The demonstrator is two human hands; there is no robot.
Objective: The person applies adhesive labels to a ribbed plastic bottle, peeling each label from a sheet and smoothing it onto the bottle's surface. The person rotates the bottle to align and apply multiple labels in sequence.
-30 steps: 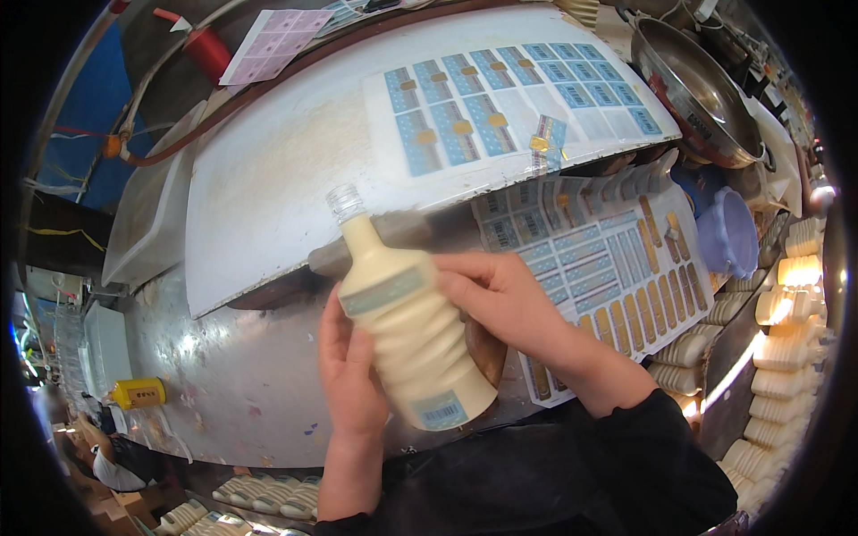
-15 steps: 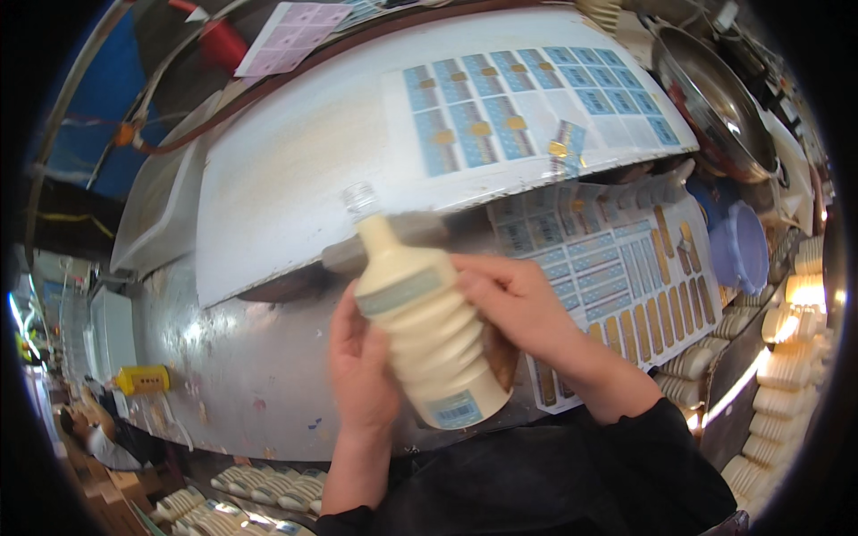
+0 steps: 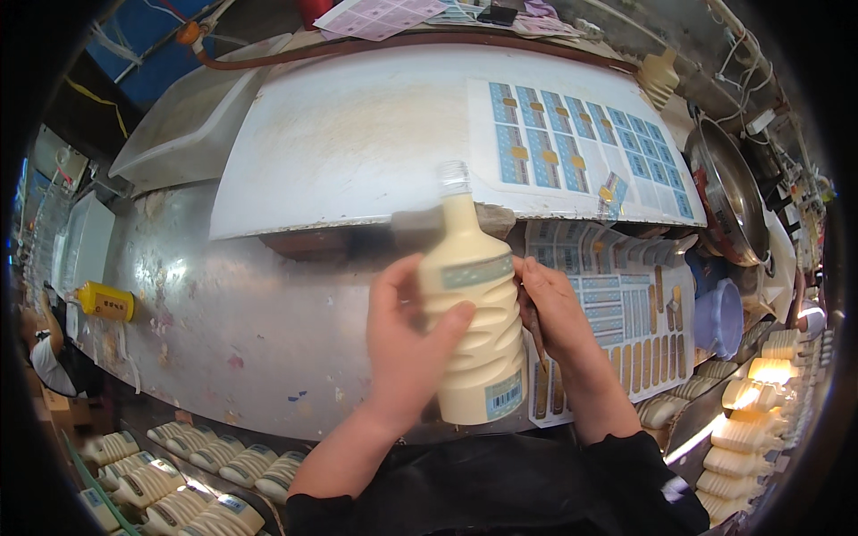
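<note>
Two hands grip bottle (image 3: 474, 326) upright over desk (image 3: 223, 304): left hand (image 3: 407, 344) wraps ribbed body, right hand (image 3: 554, 313) presses side near label. Bottle likely full, heavyish, stiff, smooth; ribs best hold. Label sheets (image 3: 617, 330) beside.

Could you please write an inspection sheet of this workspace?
Surface: metal table, stained; white board raised on it.
Job's things: cream ribbed bottle, uncapped, upright, light band label on it.
Clutter: label sheets, metal bowl, purple cup, yellow tool.
Hands: left hand and right hand grip the bottle.
Cables: brown hose along the far edge.
Surroundings: rows of bottles below and at right.
</note>
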